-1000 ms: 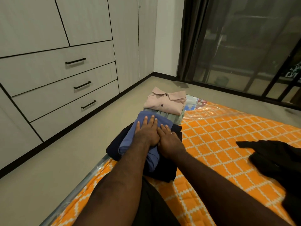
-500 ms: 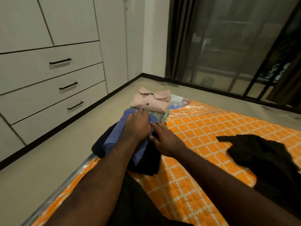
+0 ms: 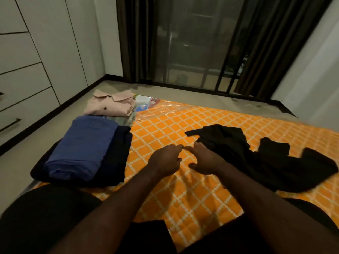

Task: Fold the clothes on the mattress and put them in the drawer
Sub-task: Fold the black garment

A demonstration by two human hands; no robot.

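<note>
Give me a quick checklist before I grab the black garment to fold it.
1. Both hands free: ok. The left hand and right hand hold nothing.
2. Black garment within reach: ok, it lies crumpled right beside the right hand.
3. Folding space on the mattress: ok, there is a bare orange patch under the hands.
4. Folded blue garment out of the way: ok, it is at the mattress's left edge, with the pink shirt beyond it.
5. Drawers open: not ok, those in view are shut.
</note>
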